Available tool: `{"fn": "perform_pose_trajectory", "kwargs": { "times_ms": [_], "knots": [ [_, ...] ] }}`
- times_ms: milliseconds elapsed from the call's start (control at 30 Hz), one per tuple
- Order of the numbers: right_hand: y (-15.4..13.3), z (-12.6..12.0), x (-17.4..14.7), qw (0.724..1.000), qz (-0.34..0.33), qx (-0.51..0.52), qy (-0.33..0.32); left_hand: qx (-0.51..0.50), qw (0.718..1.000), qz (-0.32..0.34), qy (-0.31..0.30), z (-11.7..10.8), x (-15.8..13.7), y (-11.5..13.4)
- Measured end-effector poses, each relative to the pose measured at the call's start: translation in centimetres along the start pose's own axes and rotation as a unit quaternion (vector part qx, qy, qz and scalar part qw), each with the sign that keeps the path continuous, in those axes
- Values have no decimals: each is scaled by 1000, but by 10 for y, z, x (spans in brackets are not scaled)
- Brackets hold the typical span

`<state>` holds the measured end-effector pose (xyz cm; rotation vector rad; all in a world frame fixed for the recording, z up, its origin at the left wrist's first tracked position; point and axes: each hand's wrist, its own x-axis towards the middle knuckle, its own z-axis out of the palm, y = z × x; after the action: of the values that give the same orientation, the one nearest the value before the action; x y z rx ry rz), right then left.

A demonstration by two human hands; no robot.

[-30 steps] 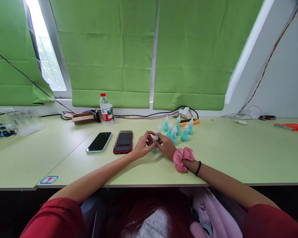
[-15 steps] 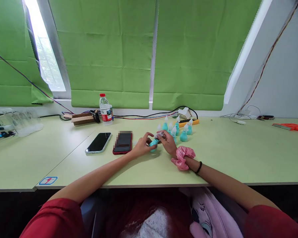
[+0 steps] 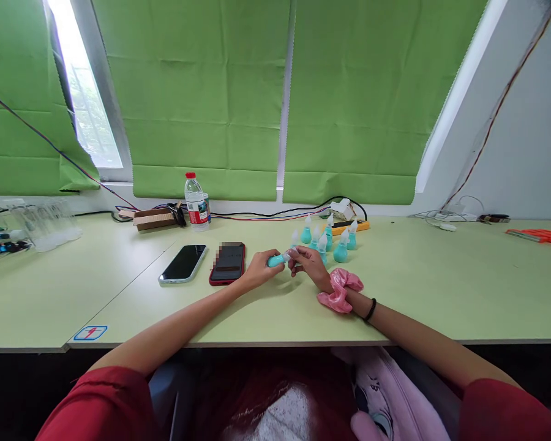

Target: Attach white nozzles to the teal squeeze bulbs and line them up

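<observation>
My left hand [image 3: 259, 269] is closed around the teal bulb of a nasal aspirator [image 3: 276, 261], which lies tilted with its clear nozzle pointing right. The fingers of my right hand [image 3: 308, 263] pinch at the clear nozzle end, partly covering it. Just beyond my right hand stand several similar aspirators, teal with pale pointed tips, such as the aspirator [image 3: 341, 250] at the near right of the group. Some of them are partly hidden behind my right hand.
Left of my hands lie a red-edged phone [image 3: 228, 264] and a light-edged phone [image 3: 182, 264]. Farther back are a water bottle [image 3: 196, 205], a cardboard box [image 3: 153, 220] and a yellow power strip [image 3: 362, 226]. Clear plastic items [image 3: 46, 226] lie far left, an orange-handled tool [image 3: 544, 235] far right.
The aspirator has turned from slanted to nearly level, and its bulb now rests higher in my left hand. My right fingers have shifted slightly around the nozzle.
</observation>
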<state>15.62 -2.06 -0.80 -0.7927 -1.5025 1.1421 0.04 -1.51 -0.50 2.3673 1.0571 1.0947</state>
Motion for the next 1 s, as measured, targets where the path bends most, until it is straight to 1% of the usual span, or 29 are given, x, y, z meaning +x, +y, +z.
{"fn": "perform_pose_trajectory", "kwargs": {
  "times_ms": [100, 233, 400, 500, 600, 700, 800, 900, 933, 1000],
  "knots": [
    [-2, 1, -1, 1000, 5, 4, -6, 14, 999, 25, 30, 2, -2, 0],
    [-1, 2, -2, 1000, -14, -20, 3, 12, 998, 29, 56, 4, -4, 1],
    [5, -1, -2, 994, -55, -96, -11, 12, 997, 59, 38, 2, -3, 3],
    [7, -3, -3, 983, -80, -165, -9, 19, 997, 69, 27, 1, -3, 5],
    [7, -5, -5, 965, -121, -233, 5, 11, 998, 67, 11, 1, -2, 6],
    [6, -7, -6, 944, -163, -284, 23, -18, 997, 69, -24, 1, -2, 7],
    [6, -9, -7, 911, -208, -354, 31, -56, 994, 62, -73, 1, -2, 8],
    [7, -11, -8, 869, -245, -430, 7, -84, 989, 48, -112, 1, -2, 9],
    [8, -11, -8, 859, -253, -445, -5, -89, 988, 45, -121, 1, -2, 9],
    [9, -11, -9, 847, -258, -465, -11, -93, 986, 43, -130, 1, -1, 8]
  ]
}}
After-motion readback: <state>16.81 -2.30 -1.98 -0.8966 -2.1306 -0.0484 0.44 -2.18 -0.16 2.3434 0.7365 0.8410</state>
